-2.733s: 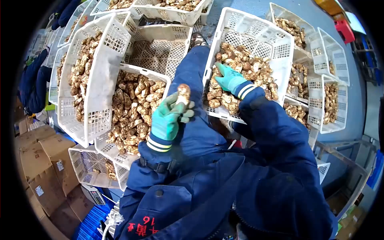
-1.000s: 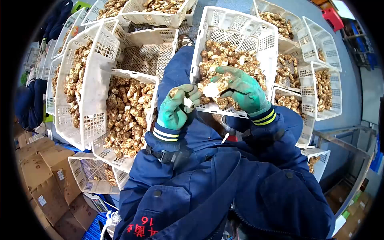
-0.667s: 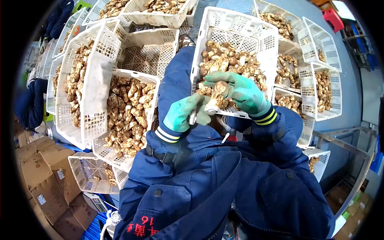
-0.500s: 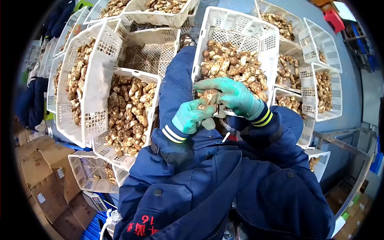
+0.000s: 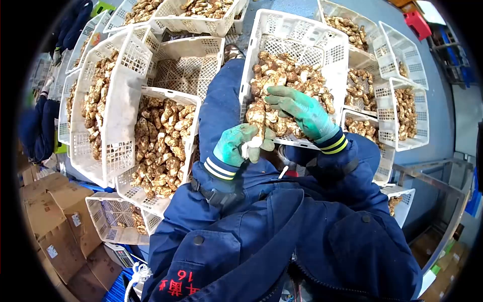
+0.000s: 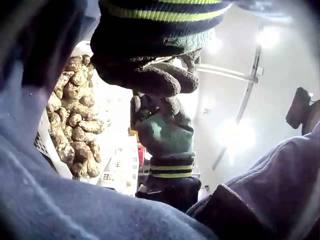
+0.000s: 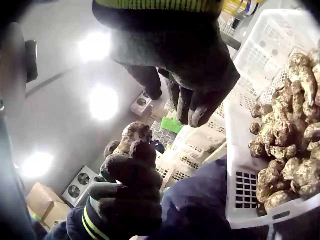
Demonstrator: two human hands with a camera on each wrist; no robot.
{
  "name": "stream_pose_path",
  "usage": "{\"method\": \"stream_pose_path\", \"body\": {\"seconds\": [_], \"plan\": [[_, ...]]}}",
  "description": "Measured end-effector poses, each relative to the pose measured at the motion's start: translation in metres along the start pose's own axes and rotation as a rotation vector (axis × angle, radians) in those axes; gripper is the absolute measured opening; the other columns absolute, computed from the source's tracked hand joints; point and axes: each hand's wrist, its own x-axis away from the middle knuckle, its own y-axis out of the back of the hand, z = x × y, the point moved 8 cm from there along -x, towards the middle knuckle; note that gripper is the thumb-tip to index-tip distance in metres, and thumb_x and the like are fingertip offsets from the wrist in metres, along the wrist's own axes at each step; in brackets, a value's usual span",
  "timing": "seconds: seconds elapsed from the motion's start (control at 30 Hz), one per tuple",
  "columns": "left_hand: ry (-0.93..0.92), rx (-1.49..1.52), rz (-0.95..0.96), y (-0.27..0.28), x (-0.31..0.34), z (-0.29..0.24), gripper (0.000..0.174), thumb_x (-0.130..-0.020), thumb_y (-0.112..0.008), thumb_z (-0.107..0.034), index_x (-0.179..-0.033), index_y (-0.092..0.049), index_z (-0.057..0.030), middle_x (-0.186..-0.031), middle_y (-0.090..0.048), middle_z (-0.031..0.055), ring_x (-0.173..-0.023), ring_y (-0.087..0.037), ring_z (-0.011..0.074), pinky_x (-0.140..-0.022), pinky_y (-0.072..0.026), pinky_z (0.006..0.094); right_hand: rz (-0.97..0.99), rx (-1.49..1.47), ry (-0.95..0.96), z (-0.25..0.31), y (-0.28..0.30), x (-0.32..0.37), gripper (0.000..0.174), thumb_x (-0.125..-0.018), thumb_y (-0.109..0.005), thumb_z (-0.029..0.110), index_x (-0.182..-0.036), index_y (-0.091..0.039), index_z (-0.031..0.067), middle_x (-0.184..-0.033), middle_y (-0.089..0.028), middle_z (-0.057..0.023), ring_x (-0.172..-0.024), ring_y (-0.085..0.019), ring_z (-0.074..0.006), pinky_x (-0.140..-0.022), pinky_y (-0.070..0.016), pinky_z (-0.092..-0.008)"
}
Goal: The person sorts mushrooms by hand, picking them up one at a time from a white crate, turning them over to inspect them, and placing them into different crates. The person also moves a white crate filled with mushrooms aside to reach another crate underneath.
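Observation:
My gloved left hand [image 5: 236,144] grips a brown-and-white mushroom [image 5: 257,117] low on its stem, cap end pointing away from me, over my lap. The right wrist view also shows this mushroom [image 7: 134,134] rising out of the curled left fingers [image 7: 127,172]. Just to the right, my gloved right hand [image 5: 306,113] hovers with its fingers loosely extended, apart from the mushroom and with nothing in it. Beneath it stands a white plastic crate [image 5: 302,25] with a heap of similar mushrooms [image 5: 294,70]. In the left wrist view the held mushroom is hidden by dark glove fingers.
Left of my leg stands a crate full of mushrooms [image 5: 158,146], beside a taller crate [image 5: 118,100]. A bare-bottomed crate [image 5: 183,73] lies ahead. More crates [image 5: 402,110] line the right. Cardboard boxes [image 5: 60,211] and a metal frame [image 5: 443,216] flank me.
A mushroom carried by my right hand came to my left hand and passed between both. Now my left hand alone holds it, and the right has drawn off up and to the right.

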Motion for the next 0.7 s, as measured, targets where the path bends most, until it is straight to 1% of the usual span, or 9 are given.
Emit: {"method": "stream_pose_path", "body": {"seconds": [0.03, 0.13, 0.2, 0.27, 0.3, 0.4, 0.43, 0.63, 0.7], "plan": [[0.044, 0.126, 0.024, 0.005, -0.001, 0.006, 0.04, -0.101, -0.039, -0.022, -0.116, -0.056, 0.0113, -0.092, -0.069, 0.0218, -0.051, -0.058, 0.0143, -0.046, -0.045, 0.0167, -0.027, -0.065, 0.029, -0.009, 0.009, -0.002, 0.046, -0.1, -0.049, 0.029, -0.136, -0.046, -0.0007, -0.124, -0.061, -0.0103, -0.113, -0.058, -0.0167, -0.093, -0.045, -0.027], [0.012, 0.267, 0.021, 0.01, -0.001, 0.002, 0.043, -0.102, -0.039, -0.026, -0.121, -0.053, 0.0108, -0.102, -0.067, 0.0243, -0.056, -0.062, 0.0173, -0.051, -0.0494, 0.0179, -0.342, 0.55, 0.15, -0.022, 0.076, -0.001, 0.035, -0.099, -0.051, 0.023, -0.127, -0.056, 0.0034, -0.113, -0.066, -0.0078, -0.102, -0.061, -0.0125, -0.085, -0.0488, -0.0261], [-0.032, 0.295, -0.074, 0.01, 0.003, -0.007, 0.046, -0.102, -0.041, -0.032, -0.128, -0.049, 0.0056, -0.112, -0.065, 0.0182, -0.082, -0.067, 0.0194, -0.054, -0.0547, 0.0211, -0.459, 0.53, -0.497, -0.069, 0.127, 0.02, 0.032, -0.094, -0.052, 0.024, -0.119, -0.061, 0.0071, -0.112, -0.066, -0.0181, -0.1, -0.064, -0.0229, -0.086, -0.0492, -0.0333], [-0.036, 0.327, 0.208, 0.028, -0.003, -0.003, 0.046, -0.102, -0.042, -0.032, -0.131, -0.047, 0.0038, -0.116, -0.064, 0.0165, -0.088, -0.066, 0.0202, -0.054, -0.0553, 0.0222, -0.052, 1.238, -0.513, -0.099, 0.132, 0.019, 0.033, -0.092, -0.048, 0.03, -0.114, -0.062, 0.0095, -0.112, -0.065, -0.0209, -0.103, -0.063, -0.0338, -0.089, -0.0478, -0.0415], [-0.079, 0.318, 0.012, 0.029, -0.004, -0.006, 0.046, -0.102, -0.043, -0.032, -0.132, -0.047, 0.0026, -0.113, -0.065, 0.0181, -0.075, -0.067, 0.0194, -0.051, -0.0536, 0.0236, 0.018, 1.079, -0.565, -0.103, 0.113, 0.027, 0.038, -0.09, -0.046, 0.036, -0.112, -0.062, 0.0094, -0.111, -0.063, -0.0225, -0.105, -0.06, -0.0392, -0.091, -0.046, -0.0471], [-0.043, 0.347, 0.134, 0.02, -0.008, -0.005, 0.044, -0.101, -0.045, -0.031, -0.131, -0.049, 0.0018, -0.111, -0.066, 0.0183, -0.066, -0.066, 0.0195, -0.048, -0.0512, 0.0246, 0.01, 1.311, -0.532, -0.109, 0.081, 0.021, 0.048, -0.088, -0.053, 0.041, -0.122, -0.054, 0.008, -0.112, -0.063, -0.0213, -0.106, -0.06, -0.0384, -0.092, -0.0455, -0.048], [-0.087, 0.337, -0.085, 0.028, -0.007, -0.003, 0.044, -0.1, -0.046, -0.032, -0.129, -0.05, 0.0008, -0.108, -0.067, 0.0185, -0.063, -0.065, 0.0185, -0.046, -0.048, 0.0248, 0.011, 1.394, -0.476, -0.119, 0.08, 0.014, 0.054, -0.086, -0.055, 0.044, -0.126, -0.052, 0.0073, -0.107, -0.064, -0.0204, -0.103, -0.061, -0.0381, -0.089, -0.0464, -0.0493], [-0.068, 0.418, -0.063, 0.022, -0.001, -0.007, 0.044, -0.102, -0.042, -0.031, -0.125, -0.051, 0.0057, -0.1, -0.065, 0.022, -0.06, -0.055, 0.0162, -0.052, -0.0459, 0.0238, -0.045, 1.415, -0.028, -0.117, 0.051, 0.015, 0.036, -0.083, -0.058, 0.038, -0.094, -0.063, 0.0044, -0.093, -0.065, -0.0193, -0.086, -0.064, -0.0357, -0.075, -0.0492, -0.0484], [-0.081, 0.49, 0.09, 0.031, -0.005, 0.0, 0.049, -0.102, -0.042, -0.031, -0.132, -0.046, 0.0072, -0.104, -0.064, 0.0234, -0.073, -0.063, 0.0186, -0.058, -0.0531, 0.0236, 0.022, 1.36, -0.305, -0.122, 0.034, 0.011, 0.04, -0.085, -0.056, 0.039, -0.107, -0.06, 0.0058, -0.096, -0.066, -0.02, -0.093, -0.064, -0.0372, -0.081, -0.0488, -0.0488]]}}
